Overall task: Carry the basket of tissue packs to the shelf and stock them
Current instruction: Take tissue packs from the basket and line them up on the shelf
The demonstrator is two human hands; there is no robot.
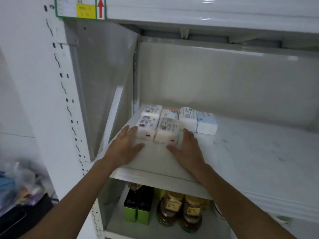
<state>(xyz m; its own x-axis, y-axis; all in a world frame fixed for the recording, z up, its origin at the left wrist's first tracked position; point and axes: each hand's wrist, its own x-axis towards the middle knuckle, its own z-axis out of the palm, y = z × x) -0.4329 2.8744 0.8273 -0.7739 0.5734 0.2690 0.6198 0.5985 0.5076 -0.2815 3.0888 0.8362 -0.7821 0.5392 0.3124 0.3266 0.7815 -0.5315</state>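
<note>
Several tissue packs stand in two rows at the back left of the white shelf (241,149). The front pair are white with pink wrap: one on the left (146,128) and one beside it (167,132). Behind and to the right stand a white pack (188,119) and a pale blue pack (207,123). My left hand (123,146) lies flat with straight fingers against the left front pack's side. My right hand (188,149) lies flat just right of the other front pack, fingers straight. Neither hand holds anything. The basket is out of view.
The shelf's left side wall (103,83) and slotted upright post (57,100) stand close to my left arm. Below are green-and-black boxes (138,209) and amber jars (179,213). A plastic bag with coloured items (17,187) lies at the lower left. An upper shelf (207,12) overhangs.
</note>
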